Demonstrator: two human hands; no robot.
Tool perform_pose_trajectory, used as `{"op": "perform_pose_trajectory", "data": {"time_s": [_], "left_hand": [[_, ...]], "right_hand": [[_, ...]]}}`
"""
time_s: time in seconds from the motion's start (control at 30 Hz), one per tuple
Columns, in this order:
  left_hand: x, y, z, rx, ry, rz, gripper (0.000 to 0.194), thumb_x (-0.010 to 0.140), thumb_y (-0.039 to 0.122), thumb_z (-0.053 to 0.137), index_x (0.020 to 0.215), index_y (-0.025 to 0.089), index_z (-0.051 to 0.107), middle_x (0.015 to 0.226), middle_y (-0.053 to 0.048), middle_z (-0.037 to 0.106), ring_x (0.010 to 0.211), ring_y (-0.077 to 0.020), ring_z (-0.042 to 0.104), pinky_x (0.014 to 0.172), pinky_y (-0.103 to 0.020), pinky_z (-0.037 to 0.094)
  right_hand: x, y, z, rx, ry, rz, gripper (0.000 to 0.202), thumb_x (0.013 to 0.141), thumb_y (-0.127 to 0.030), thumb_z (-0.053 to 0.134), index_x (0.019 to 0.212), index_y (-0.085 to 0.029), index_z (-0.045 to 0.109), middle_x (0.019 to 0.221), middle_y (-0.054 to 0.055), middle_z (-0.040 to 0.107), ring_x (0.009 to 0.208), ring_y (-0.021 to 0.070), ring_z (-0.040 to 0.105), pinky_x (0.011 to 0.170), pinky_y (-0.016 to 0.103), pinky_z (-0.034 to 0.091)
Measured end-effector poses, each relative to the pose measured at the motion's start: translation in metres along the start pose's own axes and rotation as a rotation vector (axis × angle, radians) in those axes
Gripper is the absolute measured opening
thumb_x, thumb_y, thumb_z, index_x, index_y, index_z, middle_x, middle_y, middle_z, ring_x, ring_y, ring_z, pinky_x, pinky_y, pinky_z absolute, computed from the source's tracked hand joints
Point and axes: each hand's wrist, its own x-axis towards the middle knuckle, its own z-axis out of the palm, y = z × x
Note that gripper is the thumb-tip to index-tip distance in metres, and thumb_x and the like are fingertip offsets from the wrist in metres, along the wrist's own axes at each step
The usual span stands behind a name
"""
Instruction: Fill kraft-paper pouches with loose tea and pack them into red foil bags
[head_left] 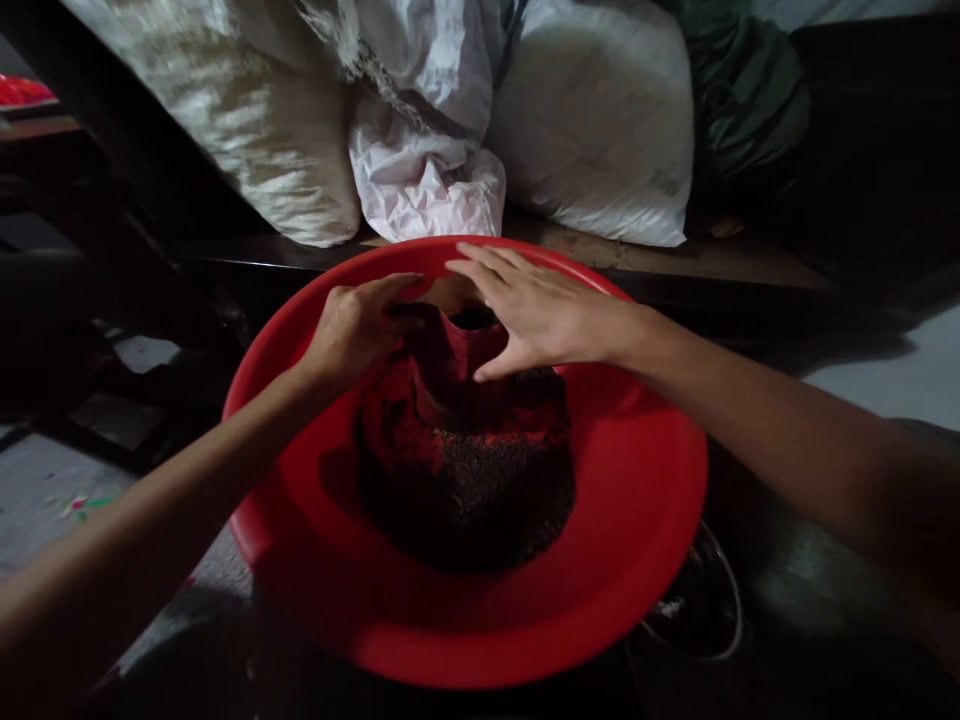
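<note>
A wide red basin holds a heap of dark, loose, dry bits, too fine to name surely. At the back of the heap stands a dark red bag with its mouth open upward and dark inside. My left hand is at the bag's left side, thumb and fingers closed about its rim. On the other side my right hand is open, palm toward the bag, with fingers stretched out and thumb apart. Whether its fingertips touch the bag's far edge I cannot tell.
Behind the basin, large white sacks and a crumpled pale plastic bag stand on a dark wooden ledge. A dark green bundle is at the right. A metal-rimmed container sits low beside the basin.
</note>
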Motion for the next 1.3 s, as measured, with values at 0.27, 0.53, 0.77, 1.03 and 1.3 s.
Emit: {"op": "perform_pose_trajectory", "data": {"time_s": [0.27,0.53,0.77,1.03,1.3], "left_hand": [[-0.015,0.006,-0.014,0.06,-0.109,0.133,0.034,0.09,0.037,0.072,0.12,0.02,0.075,0.114,-0.009,0.077,0.104,-0.0264,0.074,0.093,-0.037,0.059],[-0.029,0.002,-0.012,0.109,-0.102,0.232,0.026,0.096,0.026,0.059,0.074,0.019,0.07,0.069,-0.002,0.063,0.059,-0.0132,0.054,0.057,-0.027,0.04],[-0.022,0.014,0.002,0.205,-0.056,0.32,0.025,0.094,0.021,0.053,0.086,0.022,0.077,0.076,-0.005,0.066,0.071,-0.0188,0.061,0.063,-0.031,0.043],[-0.053,0.007,-0.004,0.173,0.078,0.332,0.017,0.097,0.021,0.06,0.092,0.027,0.076,0.074,-0.001,0.065,0.067,-0.0154,0.057,0.06,-0.03,0.043],[-0.067,0.027,0.031,-0.132,0.155,0.087,0.017,0.102,0.025,0.057,0.103,0.023,0.074,0.121,-0.004,0.076,0.106,-0.0195,0.074,0.087,-0.031,0.059]], "right_hand": [[-0.052,0.019,0.022,0.093,0.158,0.183,0.012,0.088,-0.024,0.059,0.084,-0.018,0.069,0.079,0.006,0.063,0.075,0.0203,0.058,0.07,0.036,0.045],[-0.071,0.027,0.017,0.13,0.108,0.105,0.032,0.095,-0.036,0.06,0.066,-0.024,0.059,0.066,0.003,0.06,0.065,0.0188,0.055,0.067,0.036,0.044],[-0.011,-0.046,-0.006,-0.129,0.116,-0.067,0.069,0.091,-0.051,0.071,0.146,-0.013,0.055,0.145,0.016,0.059,0.139,0.0406,0.045,0.11,0.054,0.042],[0.001,-0.063,0.023,-0.136,-0.12,-0.092,0.029,0.105,-0.029,0.045,0.12,-0.017,0.067,0.117,0.015,0.068,0.12,0.0353,0.055,0.092,0.046,0.047],[-0.087,0.0,0.031,-0.222,-0.078,0.039,0.047,0.109,-0.049,0.031,0.118,-0.021,0.068,0.114,0.016,0.069,0.119,0.035,0.059,0.093,0.051,0.047]]}}
